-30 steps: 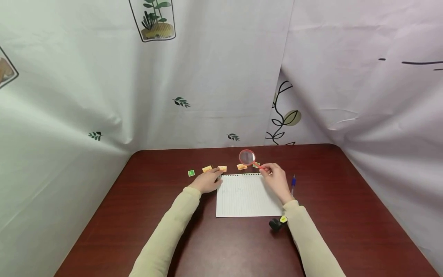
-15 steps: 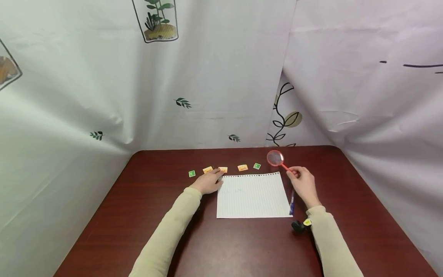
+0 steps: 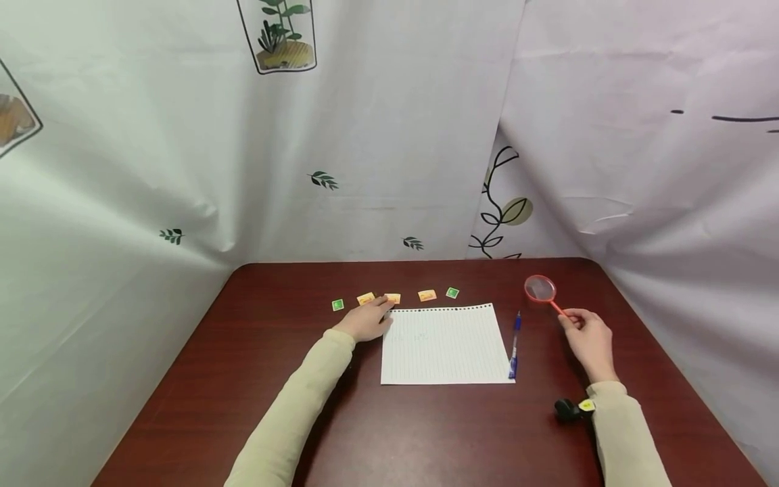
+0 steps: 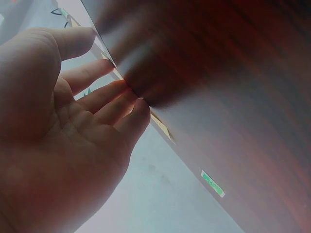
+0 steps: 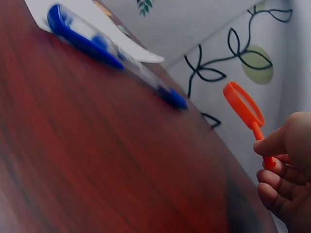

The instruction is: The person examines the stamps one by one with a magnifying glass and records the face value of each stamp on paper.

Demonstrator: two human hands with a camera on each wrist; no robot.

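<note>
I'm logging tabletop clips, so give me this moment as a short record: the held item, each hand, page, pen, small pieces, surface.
Held item: red round-lensed magnifying glass
Holder: right hand, pinching it by the handle
Page: white lined paper sheet, perforated far edge
Writing tool: slim blue-and-clear pen, lying along the sheet's right side
Row, left to right: green square piece, three yellow-orange rectangular pieces, second green square piece
Other hand: left hand, fingers by the yellow-orange pieces; contact unclear
Surface: dark red-brown table
</note>
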